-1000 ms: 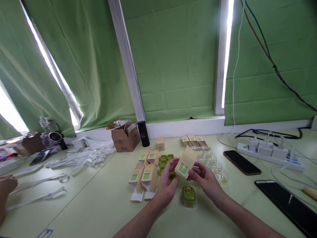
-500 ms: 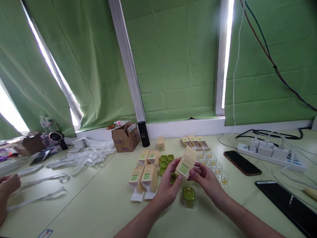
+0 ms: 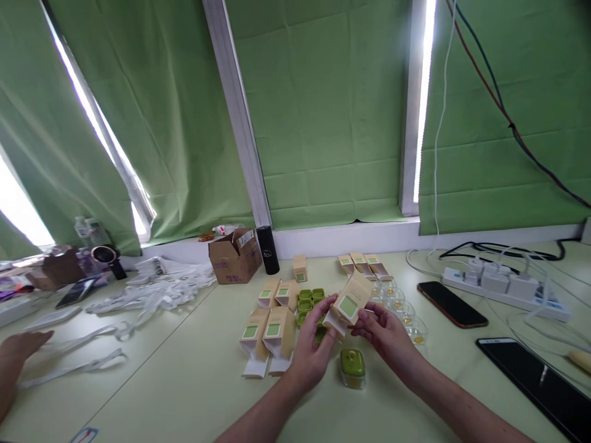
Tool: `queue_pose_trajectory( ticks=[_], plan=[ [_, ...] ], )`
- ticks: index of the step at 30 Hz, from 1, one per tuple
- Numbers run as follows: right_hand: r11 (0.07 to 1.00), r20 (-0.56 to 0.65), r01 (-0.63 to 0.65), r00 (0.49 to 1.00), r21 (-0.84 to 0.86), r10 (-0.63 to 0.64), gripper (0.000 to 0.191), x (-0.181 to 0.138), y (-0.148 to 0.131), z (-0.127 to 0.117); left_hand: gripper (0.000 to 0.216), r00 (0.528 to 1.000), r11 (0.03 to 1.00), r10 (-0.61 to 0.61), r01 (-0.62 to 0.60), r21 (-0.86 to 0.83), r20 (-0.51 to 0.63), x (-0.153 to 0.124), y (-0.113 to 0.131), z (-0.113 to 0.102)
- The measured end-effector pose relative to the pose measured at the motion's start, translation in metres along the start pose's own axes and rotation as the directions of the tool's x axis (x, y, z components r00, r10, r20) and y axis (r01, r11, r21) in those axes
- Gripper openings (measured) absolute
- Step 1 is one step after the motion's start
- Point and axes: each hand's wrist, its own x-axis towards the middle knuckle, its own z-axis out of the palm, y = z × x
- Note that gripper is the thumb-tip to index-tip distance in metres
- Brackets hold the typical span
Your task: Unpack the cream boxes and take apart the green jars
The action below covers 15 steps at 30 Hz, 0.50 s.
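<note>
My left hand (image 3: 314, 344) and my right hand (image 3: 385, 335) both grip a small tan carton with a green square window (image 3: 349, 303), held tilted above the table, its white bottom flap showing. Just below my hands a green lidded container (image 3: 353, 367) stands on the table. Behind my left hand lie several green containers (image 3: 308, 299). Left of them several tan cartons (image 3: 269, 329) stand or lie with white flaps open. Small clear cups with yellow centres (image 3: 401, 307) sit to the right of the carton.
Another person's hand (image 3: 16, 354) rests at the left edge among white straps (image 3: 138, 295). A brown cardboard box (image 3: 234, 253) and a black cylinder (image 3: 268, 248) stand near the sill. A phone (image 3: 451, 303), a power strip (image 3: 503, 284) and a dark tablet (image 3: 535, 375) lie to the right.
The carton has tilted and risen slightly in my hands, and its white bottom flap now shows. The other person's hand at left has flattened out on the table.
</note>
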Motion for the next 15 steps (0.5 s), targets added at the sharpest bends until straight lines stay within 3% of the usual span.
queue_pose_trajectory(
  ticks=[5,9,15],
  plan=[
    [0.995,0.023,0.022,1.000,-0.099,-0.019,0.060,-0.001,-0.003,0.003,0.045,0.993,0.982,0.078,-0.061,0.177,-0.086,0.003,0.001,0.001],
    [0.986,-0.005,0.026,1.000,-0.162,-0.027,0.065,-0.002,-0.005,0.005,0.036,0.986,0.967,0.071,-0.030,0.254,-0.153,0.004,-0.005,0.004],
    [0.988,-0.032,0.016,0.999,-0.155,-0.021,0.073,0.000,-0.002,0.003,0.032,0.972,0.923,0.201,-0.147,0.354,-0.122,0.002,-0.009,0.004]
  ],
)
